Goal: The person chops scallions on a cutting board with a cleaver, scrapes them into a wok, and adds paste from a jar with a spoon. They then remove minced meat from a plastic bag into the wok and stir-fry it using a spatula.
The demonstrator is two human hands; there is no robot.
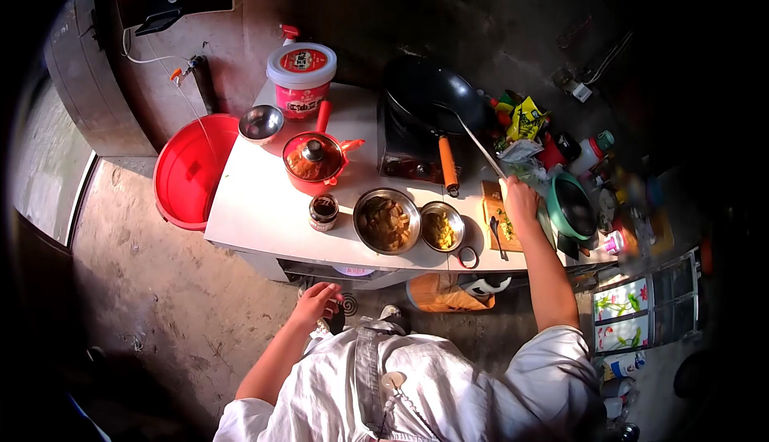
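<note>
My right hand (521, 200) is wrapped round the upper end of a long metal utensil (483, 150), whose far end reaches into the black wok (432, 94). The wok, with its orange handle (448, 162), sits on a stove (410, 168). Below my right hand lies a wooden cutting board (494, 194) with chopped green bits and a dark spoon (496, 232). My left hand (319, 302) hangs in front of the table edge, fingers loosely apart, holding nothing. Nearest to it on the table are a dark jar (323, 213) and a steel bowl of food (387, 221).
A smaller bowl of yellow food (441, 227), a red lidded pot (311, 160), an empty steel bowl (261, 123) and a pink tub (302, 82) share the white table (248, 194). A red basin (192, 171) stands left; a green bowl (572, 205) and bottles crowd the right.
</note>
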